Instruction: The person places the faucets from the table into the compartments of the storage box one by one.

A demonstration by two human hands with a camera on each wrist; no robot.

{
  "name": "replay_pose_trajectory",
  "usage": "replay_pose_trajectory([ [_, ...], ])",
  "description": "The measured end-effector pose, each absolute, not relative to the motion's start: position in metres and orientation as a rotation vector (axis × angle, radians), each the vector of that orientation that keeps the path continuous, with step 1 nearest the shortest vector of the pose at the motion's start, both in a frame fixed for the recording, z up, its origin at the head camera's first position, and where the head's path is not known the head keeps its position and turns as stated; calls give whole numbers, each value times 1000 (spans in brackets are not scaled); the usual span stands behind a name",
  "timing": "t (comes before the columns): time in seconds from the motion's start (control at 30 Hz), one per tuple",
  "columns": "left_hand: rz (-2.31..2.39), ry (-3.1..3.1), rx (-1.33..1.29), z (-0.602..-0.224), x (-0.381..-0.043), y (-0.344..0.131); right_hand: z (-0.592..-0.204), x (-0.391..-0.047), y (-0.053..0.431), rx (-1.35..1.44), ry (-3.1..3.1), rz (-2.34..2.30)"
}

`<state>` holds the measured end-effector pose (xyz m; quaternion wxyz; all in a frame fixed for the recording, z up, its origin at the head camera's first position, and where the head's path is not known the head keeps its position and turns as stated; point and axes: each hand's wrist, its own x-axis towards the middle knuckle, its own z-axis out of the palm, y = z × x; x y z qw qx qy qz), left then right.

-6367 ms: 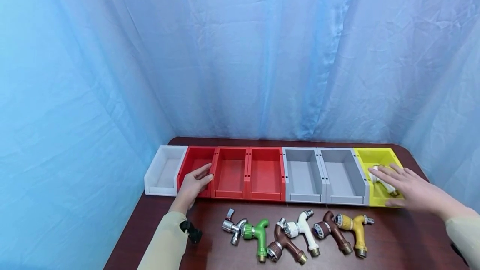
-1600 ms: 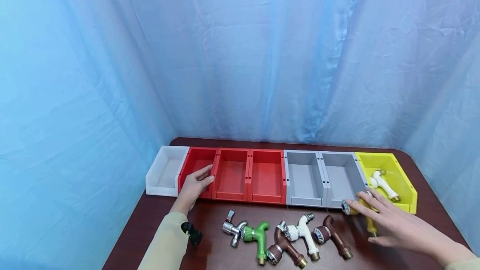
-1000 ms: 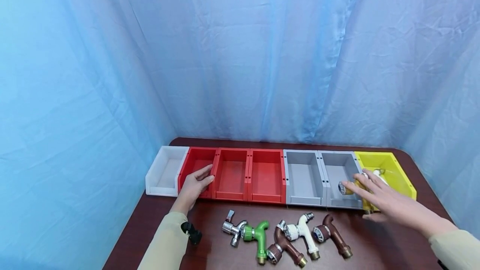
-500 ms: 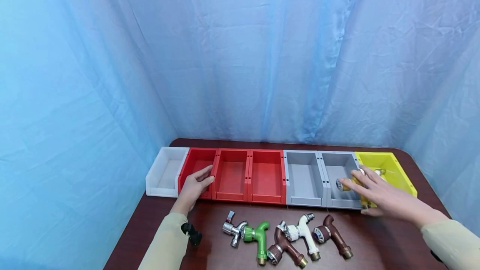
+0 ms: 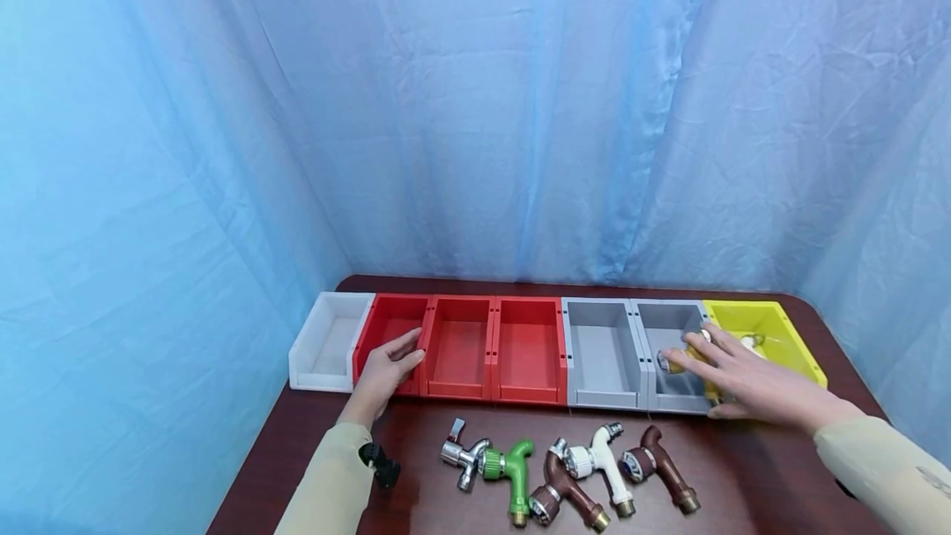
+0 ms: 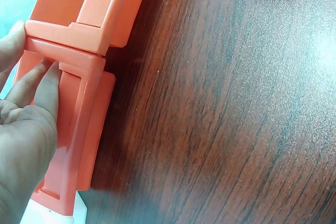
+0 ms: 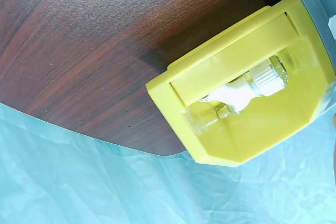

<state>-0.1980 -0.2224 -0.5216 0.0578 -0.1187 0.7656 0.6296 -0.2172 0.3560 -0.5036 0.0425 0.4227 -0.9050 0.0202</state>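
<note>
My right hand [image 5: 750, 378] grips a yellow faucet [image 5: 677, 362] by its body and holds it over the right-hand grey bin [image 5: 672, 337]. Its chrome-capped knob points left, and the fingers hide part of it. A white faucet [image 7: 236, 95] lies inside the yellow bin [image 7: 215, 66], seen in the right wrist view; in the head view the right hand mostly covers it. My left hand [image 5: 382, 370] rests in the leftmost red bin [image 6: 68, 129], with loosely extended fingers [image 6: 48, 85] touching the bin beside the divider to the middle red bin.
Bins stand in a row: white [image 5: 330, 345], three red, two grey, yellow. In front lie a chrome faucet [image 5: 464, 454], a green faucet [image 5: 513, 469], a brown faucet [image 5: 568, 485], a white-bodied faucet [image 5: 605, 461] and another brown faucet [image 5: 661, 469]. Blue curtains [image 5: 475, 106] enclose the table.
The right hand left the white faucet in the yellow bin, picked up the yellow faucet from the table and moved it leftward over the right-hand grey bin. The left hand stays put.
</note>
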Motion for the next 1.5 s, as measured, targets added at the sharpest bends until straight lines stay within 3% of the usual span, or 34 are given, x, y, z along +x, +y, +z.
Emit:
replay_pose_trajectory([
  [0.87,1914,2317,-351,-523,-198,-222,-509,-242,348,1350,-2769,31],
  [1.5,1910,2318,-363,-522,-198,-222,-503,-240,342,1319,-2899,36],
])
